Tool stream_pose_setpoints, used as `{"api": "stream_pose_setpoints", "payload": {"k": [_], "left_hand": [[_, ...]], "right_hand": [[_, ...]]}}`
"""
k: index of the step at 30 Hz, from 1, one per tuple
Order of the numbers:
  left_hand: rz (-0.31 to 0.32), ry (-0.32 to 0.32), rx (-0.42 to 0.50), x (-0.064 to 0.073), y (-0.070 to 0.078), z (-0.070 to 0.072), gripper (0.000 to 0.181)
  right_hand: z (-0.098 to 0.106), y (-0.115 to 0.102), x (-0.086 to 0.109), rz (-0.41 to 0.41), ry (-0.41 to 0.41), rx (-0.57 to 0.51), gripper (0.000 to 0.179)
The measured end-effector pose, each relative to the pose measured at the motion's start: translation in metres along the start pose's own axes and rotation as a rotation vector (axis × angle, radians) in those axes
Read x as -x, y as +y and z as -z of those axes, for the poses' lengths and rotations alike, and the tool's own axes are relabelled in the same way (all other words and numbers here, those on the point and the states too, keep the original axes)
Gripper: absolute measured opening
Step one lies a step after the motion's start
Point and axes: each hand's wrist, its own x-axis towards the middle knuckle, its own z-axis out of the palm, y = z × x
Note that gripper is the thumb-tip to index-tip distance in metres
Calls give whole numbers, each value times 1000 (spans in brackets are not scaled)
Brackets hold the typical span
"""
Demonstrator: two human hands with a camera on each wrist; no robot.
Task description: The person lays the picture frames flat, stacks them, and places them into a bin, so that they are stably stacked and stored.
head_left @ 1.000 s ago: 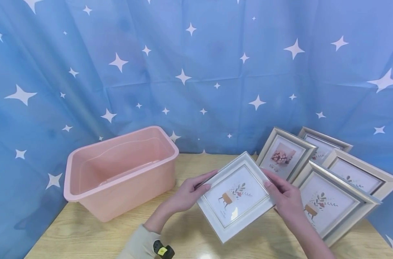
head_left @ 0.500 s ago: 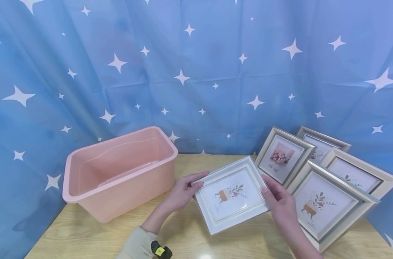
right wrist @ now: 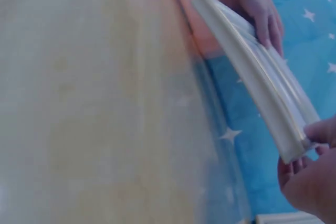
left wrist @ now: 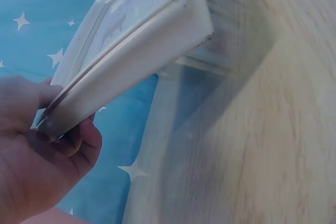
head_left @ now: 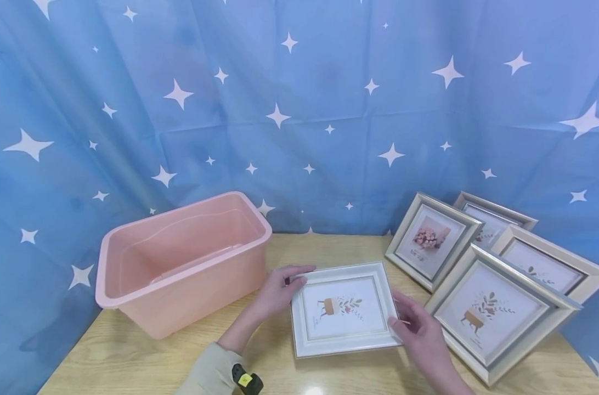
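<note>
A white picture frame [head_left: 344,350] with a print of an orange pot and leafy sprigs lies sideways between both hands, raised off the table. At its upper left corner my left hand [head_left: 276,292] grips the edge, thumb on the front and fingers beneath, as the left wrist view shows on the frame's white side [left wrist: 126,66]. My right hand [head_left: 423,334] pinches the lower right edge, thumb in front and fingers behind. In the right wrist view the frame's long side [right wrist: 252,77] is seen edge-on, with the right hand [right wrist: 312,177] at its near end.
A pink plastic bin [head_left: 205,296] stands at the left on the wooden table [head_left: 126,362]. Several silver and beige frames lean together at the right, among them a silver frame [head_left: 507,351] in front and one with a pink flower print [head_left: 430,238]. A blue star curtain [head_left: 329,82] hangs behind.
The white frame has turned clockwise from a diagonal tilt to nearly level and come lower. My right hand has moved down and slightly left with it; the left hand stays near its place.
</note>
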Motion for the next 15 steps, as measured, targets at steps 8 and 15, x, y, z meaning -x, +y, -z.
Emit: {"api": "stream_pose_setpoints", "payload": {"k": [8, 15], "left_hand": [[39, -42, -24, -1, -4, -5, 32], [52, -88, -73, -2, -14, -10, 33]], "right_hand": [[-1, 10, 13, 14, -8, 42, 55], [-4, 17, 18, 25, -20, 36, 57]]}}
